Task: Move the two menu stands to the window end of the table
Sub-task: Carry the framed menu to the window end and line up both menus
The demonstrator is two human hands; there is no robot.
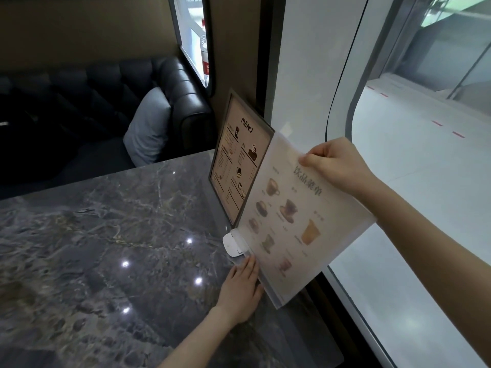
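Observation:
A dark-framed brown menu stand (240, 160) headed "MENU" stands upright at the window end of the grey marble table (106, 235), against the wall. Beside it, nearer to me, a clear acrylic menu stand (289, 216) with pale drink pictures rests its base on the table edge by the window. My right hand (337, 166) pinches its top edge. My left hand (240, 290) lies flat at its bottom edge, fingers on the clear base. A small white object (231, 244) sits at the stand's lower left corner.
A large window (425, 155) runs along the right side of the table. A dark leather sofa (159, 102) with a grey cushion (148, 128) stands beyond the table's far edge. A bottle (204, 57) shows through a small opening in the back wall.

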